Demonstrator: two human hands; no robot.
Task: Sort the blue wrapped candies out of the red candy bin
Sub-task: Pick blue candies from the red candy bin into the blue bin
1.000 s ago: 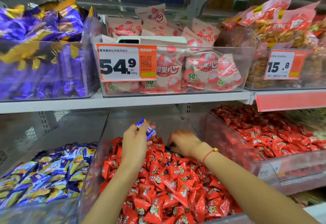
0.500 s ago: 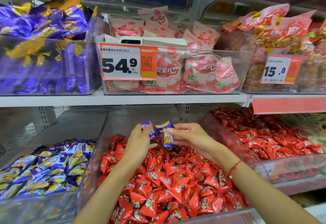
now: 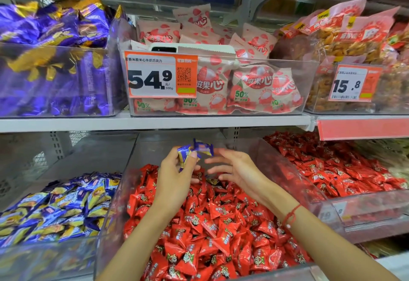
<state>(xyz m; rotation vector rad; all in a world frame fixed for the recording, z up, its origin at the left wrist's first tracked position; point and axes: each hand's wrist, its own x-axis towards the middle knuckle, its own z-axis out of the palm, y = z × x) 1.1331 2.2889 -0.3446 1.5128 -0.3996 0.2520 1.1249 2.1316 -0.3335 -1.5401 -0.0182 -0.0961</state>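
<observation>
A clear bin [image 3: 287,167] on the lower shelf is heaped with red wrapped candies [image 3: 212,225]. Above the back of the heap my left hand [image 3: 174,179] pinches two blue and yellow wrapped candies [image 3: 194,149] between thumb and fingers. Just to its right, my right hand [image 3: 234,170] hovers with fingers spread and relaxed, holding nothing, its fingertips close to the blue candies. A dark wrapper [image 3: 212,181] shows among the red ones below my right fingers.
To the left stands a bin of blue and yellow candies [image 3: 59,207]. To the right is another bin of red candies [image 3: 336,170]. The upper shelf [image 3: 155,122] carries purple packs, pink lychee bags behind a 54.9 price tag [image 3: 160,74], and snack bags.
My right hand passed its blue candy to my left hand, which now holds both. The right hand has let go and opened, and both hands have risen slightly.
</observation>
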